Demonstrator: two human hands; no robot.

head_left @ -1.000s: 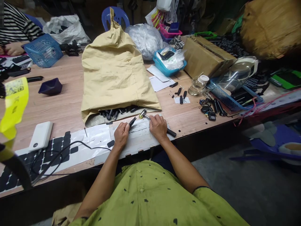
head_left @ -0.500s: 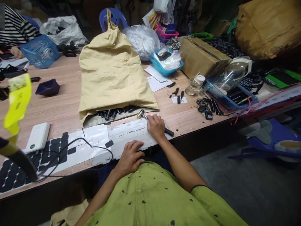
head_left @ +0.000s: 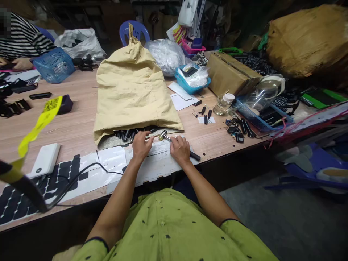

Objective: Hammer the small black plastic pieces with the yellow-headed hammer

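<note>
My right hand [head_left: 179, 149] wraps the small hammer [head_left: 178, 144] by its black handle, steel head near the tan sack's [head_left: 136, 87] mouth. My left hand [head_left: 141, 143] pinches what looks like a thin, stiff pin, light and easily dropped.

The desk [head_left: 76, 127] is matt wood-grain laminate. On it lies a sack [head_left: 136, 87] of coarse tan paper, creased and dull. The small hammer [head_left: 174, 143] has a shiny metal head and a matt black handle. At ten o'clock, a blue plastic basket [head_left: 54, 65]; the power bank [head_left: 45, 159] is smooth white plastic.
</note>
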